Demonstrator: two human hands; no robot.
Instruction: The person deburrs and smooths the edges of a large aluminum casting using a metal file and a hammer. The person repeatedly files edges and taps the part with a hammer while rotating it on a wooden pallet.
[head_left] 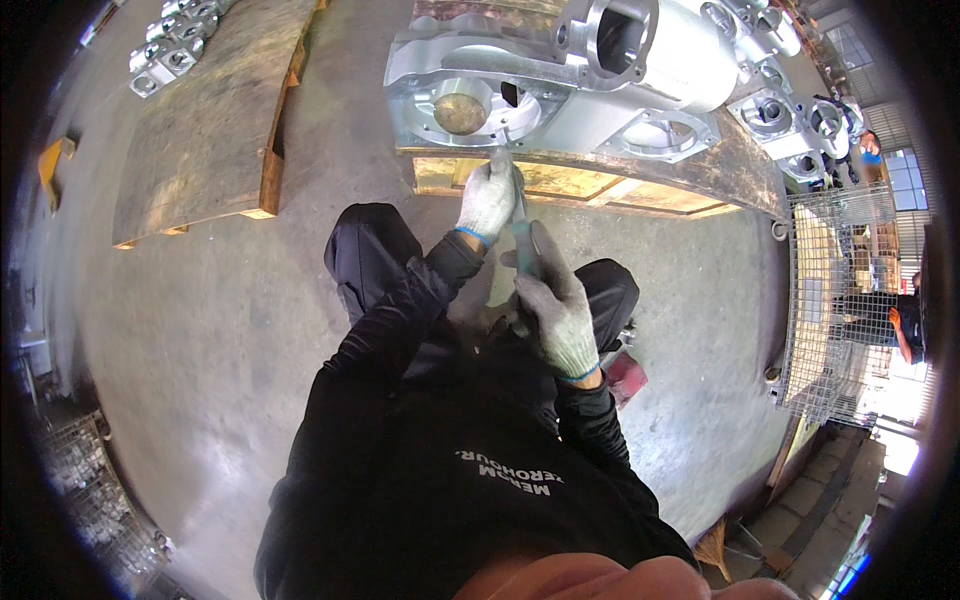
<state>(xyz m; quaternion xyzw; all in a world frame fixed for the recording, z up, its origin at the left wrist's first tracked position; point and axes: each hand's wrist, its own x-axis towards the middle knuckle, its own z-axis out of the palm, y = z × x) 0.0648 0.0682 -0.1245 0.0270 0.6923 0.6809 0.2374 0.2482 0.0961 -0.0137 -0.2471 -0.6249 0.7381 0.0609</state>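
Observation:
Both of my hands wear pale work gloves with blue cuffs. My right hand (557, 315) is closed round the teal handle of a slim hand tool, which looks like a file (523, 238). Farther forward, my left hand (486, 197) grips the tool's narrow metal shank. Its tip reaches the lower rim of the round opening in a large silver metal casting (425, 65); whether it touches the rim I cannot tell. The casting rests on a wooden pallet (735, 170) in front of my knees.
More silver castings (770, 115) stand to the right on the same pallet. At the far left, another wooden pallet (205, 130) carries smaller metal parts (170, 60). A wire mesh cage (835, 300) stands to the right, with a person beyond it. A red object (627, 378) lies beside my right leg.

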